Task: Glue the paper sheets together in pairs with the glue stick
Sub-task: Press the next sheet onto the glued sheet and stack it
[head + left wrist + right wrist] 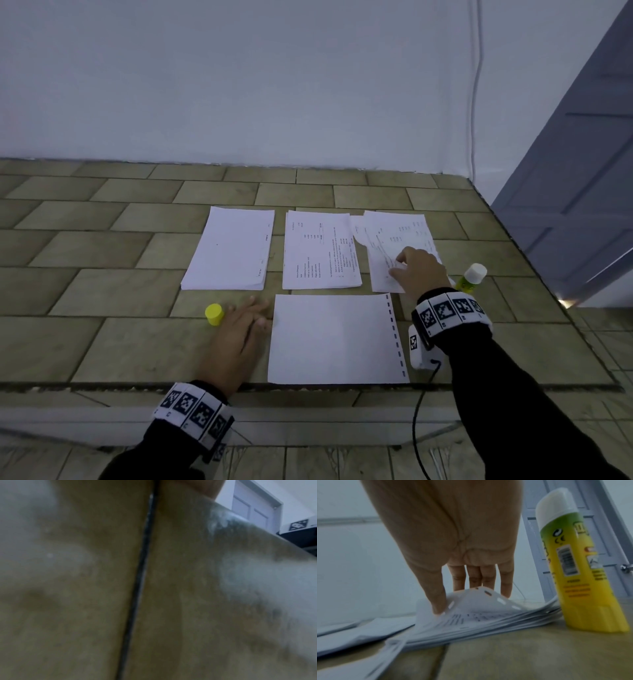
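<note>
My right hand (399,269) is on the right-hand stack of printed sheets (394,236) at the back of the table. In the right wrist view the thumb and fingers (438,601) pinch the top sheet (481,601), whose punched edge buckles upward. The glue stick (472,278) (580,568), yellow-green with a bare white tip, stands upright just right of that stack. Its yellow cap (214,314) sits beside my left hand (257,313), which lies flat on the table (102,342) with its fingertips at the left edge of a single blank sheet (335,339).
A blank stack (227,250) and a printed stack (320,251) lie side by side at the back. The table's front edge (308,386) runs just under the blank sheet. A grey door (582,171) stands at the right. The left wrist view shows only blurred tabletop (85,588).
</note>
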`<state>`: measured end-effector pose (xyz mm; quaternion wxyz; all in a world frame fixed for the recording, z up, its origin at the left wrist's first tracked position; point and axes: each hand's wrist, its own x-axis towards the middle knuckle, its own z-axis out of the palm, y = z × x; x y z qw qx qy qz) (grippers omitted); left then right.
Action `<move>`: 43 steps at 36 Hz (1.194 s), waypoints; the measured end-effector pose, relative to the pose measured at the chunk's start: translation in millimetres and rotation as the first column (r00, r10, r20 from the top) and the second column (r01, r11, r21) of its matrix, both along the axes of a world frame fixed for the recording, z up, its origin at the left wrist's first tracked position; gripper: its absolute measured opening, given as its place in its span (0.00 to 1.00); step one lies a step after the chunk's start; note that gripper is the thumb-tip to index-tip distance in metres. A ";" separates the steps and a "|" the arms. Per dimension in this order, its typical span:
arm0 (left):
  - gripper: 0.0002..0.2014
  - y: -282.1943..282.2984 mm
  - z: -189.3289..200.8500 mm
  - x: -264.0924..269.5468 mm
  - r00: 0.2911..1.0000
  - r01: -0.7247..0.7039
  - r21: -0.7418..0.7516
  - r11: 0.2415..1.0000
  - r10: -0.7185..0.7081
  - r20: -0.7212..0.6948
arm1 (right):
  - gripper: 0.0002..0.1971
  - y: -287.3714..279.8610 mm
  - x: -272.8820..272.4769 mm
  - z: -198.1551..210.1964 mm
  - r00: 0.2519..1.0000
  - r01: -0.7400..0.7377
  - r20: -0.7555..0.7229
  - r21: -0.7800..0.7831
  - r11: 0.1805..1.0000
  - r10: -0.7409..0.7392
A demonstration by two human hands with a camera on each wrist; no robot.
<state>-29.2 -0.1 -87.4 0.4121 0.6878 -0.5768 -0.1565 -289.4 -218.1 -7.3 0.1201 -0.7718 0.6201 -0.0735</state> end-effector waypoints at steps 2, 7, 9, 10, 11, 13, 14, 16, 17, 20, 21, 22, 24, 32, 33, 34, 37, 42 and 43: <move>0.15 0.8 5.5 -2.1 0.995 -0.036 0.010 0.999 0.037 -0.095 | 0.13 5.1 0.0 6.0 0.999 -0.015 0.032 -0.049 0.999 0.016; 0.14 1.1 17.0 -1.8 0.986 -0.080 -0.025 0.996 0.076 -0.147 | 0.10 27.3 -6.6 16.5 0.940 -0.125 0.303 -0.127 0.984 0.158; 0.23 2.1 22.9 -2.8 0.981 -0.107 -0.046 0.993 0.097 -0.170 | 0.09 37.7 -11.3 18.1 0.884 -0.204 0.401 -0.134 0.970 0.242; 0.26 2.5 26.7 -4.5 0.975 -0.123 -0.038 0.992 0.113 -0.191 | 0.09 43.5 -13.6 18.9 0.862 -0.239 0.429 -0.129 0.963 0.271; 0.27 2.0 30.7 -6.1 0.967 -0.140 -0.025 0.990 0.131 -0.219 | 0.10 48.8 -16.0 19.0 0.845 -0.266 0.447 -0.123 0.956 0.292; 0.27 -2.0 39.2 -9.2 0.940 -0.142 0.009 0.990 0.137 -0.314 | 0.11 60.1 -21.4 19.9 0.822 -0.315 0.473 -0.086 0.945 0.317; 0.25 -5.4 44.1 -10.1 0.902 -0.122 0.038 0.992 0.127 -0.412 | 0.13 65.7 -23.9 19.9 0.815 -0.340 0.477 -0.064 0.938 0.329; 0.25 -12.0 56.5 -12.0 0.766 -0.064 0.123 0.990 0.127 -0.630 | 0.15 74.7 -28.7 19.9 0.814 -0.383 0.467 -0.017 0.924 0.346; 0.25 -15.6 61.4 -12.9 0.705 -0.046 0.154 0.987 0.141 -0.695 | 0.16 78.6 -30.7 19.9 0.815 -0.394 0.462 0.001 0.919 0.349; 0.15 -22.0 69.7 -16.0 0.662 -0.027 0.214 0.976 0.178 -0.728 | 0.18 86.5 -33.9 17.6 0.814 -0.417 0.459 0.036 0.908 0.355; 0.14 -22.8 70.5 -17.1 0.677 -0.016 0.221 0.975 0.173 -0.715 | 0.18 87.5 -34.5 15.4 0.816 -0.415 0.459 0.043 0.909 0.351; 0.15 -23.4 69.1 -17.6 0.700 -0.002 0.221 0.975 0.159 -0.696 | 0.18 88.7 -34.8 14.3 0.820 -0.410 0.459 0.054 0.910 0.342; 0.19 -23.8 65.4 -17.5 0.740 0.031 0.223 0.974 0.127 -0.661 | 0.16 89.3 -36.2 10.7 0.818 -0.393 0.478 0.059 0.918 0.320; 0.20 -15.9 61.0 -20.4 0.778 0.089 0.161 0.983 0.033 -0.627 | 0.21 86.9 -48.2 -0.3 0.682 -0.333 0.730 0.258 0.907 0.043; 0.19 -14.8 60.1 -20.0 0.777 0.094 0.157 0.983 0.026 -0.630 | 0.20 86.9 -48.7 -1.1 0.660 -0.321 0.751 0.300 0.899 -0.015; 0.18 -14.0 58.7 -19.7 0.774 0.097 0.155 0.983 0.023 -0.633 | 0.19 86.9 -49.2 -2.2 0.635 -0.303 0.769 0.332 0.893 -0.070; 0.16 -12.0 55.0 -18.7 0.761 0.087 0.153 0.984 0.033 -0.647 | 0.16 83.2 -51.5 -9.3 0.584 -0.215 0.798 0.330 0.919 -0.150; 0.18 -9.7 51.0 -19.7 0.734 0.064 0.150 0.987 0.055 -0.677 | 0.08 78.3 -50.8 -12.2 0.702 -0.128 0.705 0.257 0.958 -0.095; 0.18 -9.5 51.4 -20.6 0.726 0.055 0.145 0.988 0.060 -0.685 | 0.07 78.1 -49.4 -11.2 0.729 -0.143 0.680 0.262 0.954 -0.077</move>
